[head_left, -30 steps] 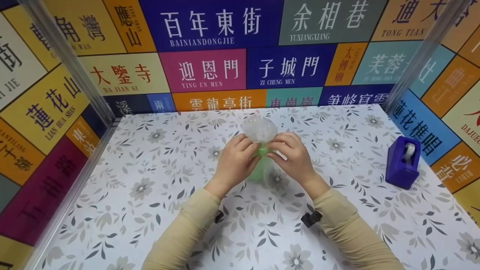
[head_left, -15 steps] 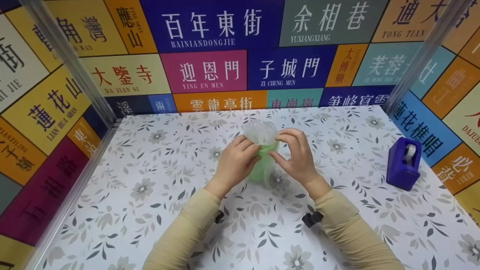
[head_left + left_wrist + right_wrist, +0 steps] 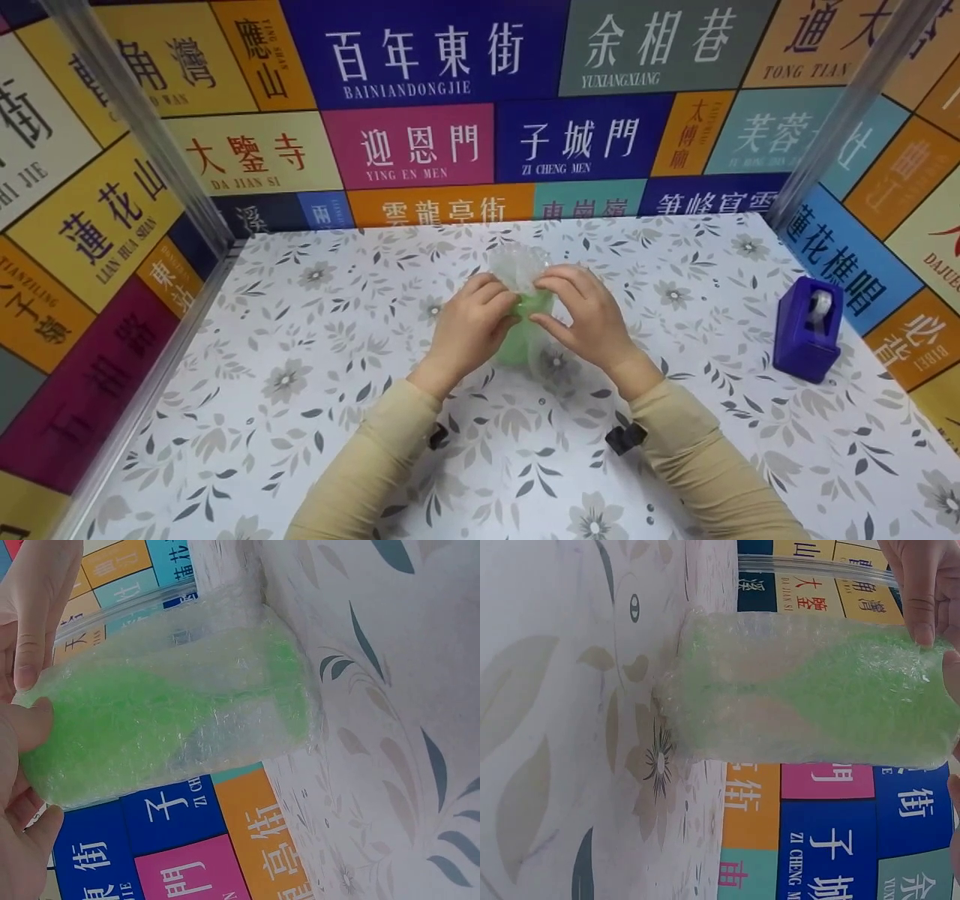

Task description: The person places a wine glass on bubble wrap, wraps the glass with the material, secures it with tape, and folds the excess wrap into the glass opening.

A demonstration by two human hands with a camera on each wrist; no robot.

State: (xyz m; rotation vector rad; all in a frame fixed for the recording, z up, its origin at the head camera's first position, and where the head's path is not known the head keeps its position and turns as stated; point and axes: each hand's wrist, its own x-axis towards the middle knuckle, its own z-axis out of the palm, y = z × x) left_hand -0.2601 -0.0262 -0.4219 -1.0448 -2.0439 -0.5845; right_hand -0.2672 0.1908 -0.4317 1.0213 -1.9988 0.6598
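Observation:
A green goblet (image 3: 855,694) stands upright on the patterned table, its bowl, stem and foot showing through a sleeve of bubble wrap (image 3: 225,727). In the head view the wrap's loose upper end flares beyond the hands. My left hand (image 3: 471,319) pinches the wrap at the left of the goblet's top. From the other side my right hand (image 3: 589,315) grips the wrap near the rim, forefinger at the far side and thumb at the near side. Both wrist views show fingertips on the wrap at the bowl end; the rim itself is hidden.
A purple tape dispenser (image 3: 806,330) with a roll of clear tape stands at the right of the table (image 3: 300,450). Walls of coloured sign panels (image 3: 420,142) enclose the back and sides, with clear posts at the back corners.
My right hand lifted away from the left fingertips, its fingers spreading along the wrap, then came back in and lower. The flared wrap top looks smaller and lower. My left hand has barely moved.

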